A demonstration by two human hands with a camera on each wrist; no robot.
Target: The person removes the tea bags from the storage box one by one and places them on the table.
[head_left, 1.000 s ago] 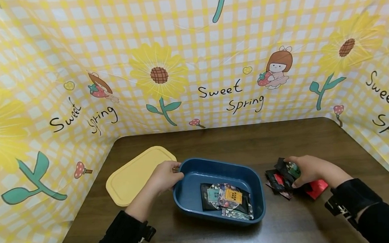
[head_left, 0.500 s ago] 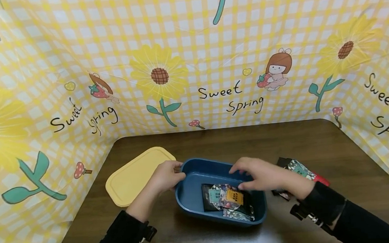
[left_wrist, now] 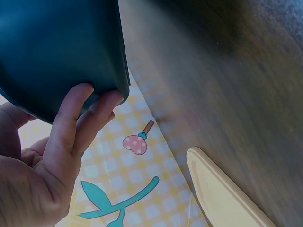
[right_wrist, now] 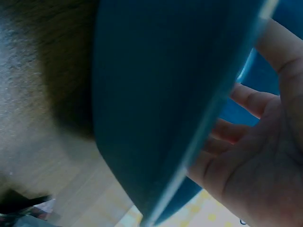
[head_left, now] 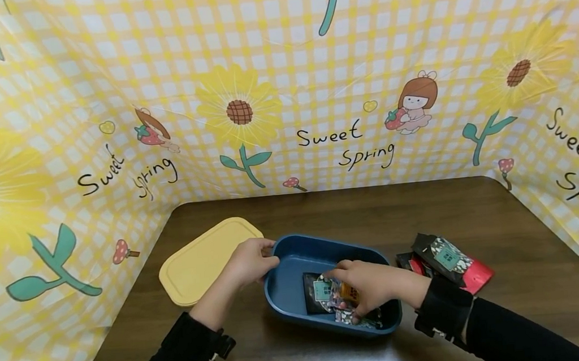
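A dark blue plastic box [head_left: 292, 279] stands in the middle of the table, uncovered. My left hand [head_left: 249, 263] grips its left end, and in the left wrist view its fingers [left_wrist: 71, 111] press the outer wall. Inside the box lie several sachets: a black one with a teal label [head_left: 318, 291] and a purple one with an orange label [head_left: 348, 294] are plain to see. My right hand [head_left: 371, 282] reaches in over the orange-labelled sachet, thumb and fingers apart on either side of it. The right wrist view shows that hand's fingers [right_wrist: 227, 132] partly behind the box wall.
A yellow lid [head_left: 206, 260] lies flat to the left of the box. To the right is a loose pile of black and red sachets [head_left: 449, 258]. A yellow checked cloth [head_left: 312, 76] surrounds the far and side edges of the wooden table [head_left: 322, 212].
My right hand has left the sachet pile on the right, where a teal-labelled sachet now lies on top, and has come down into the box. The left hand stays on the box.
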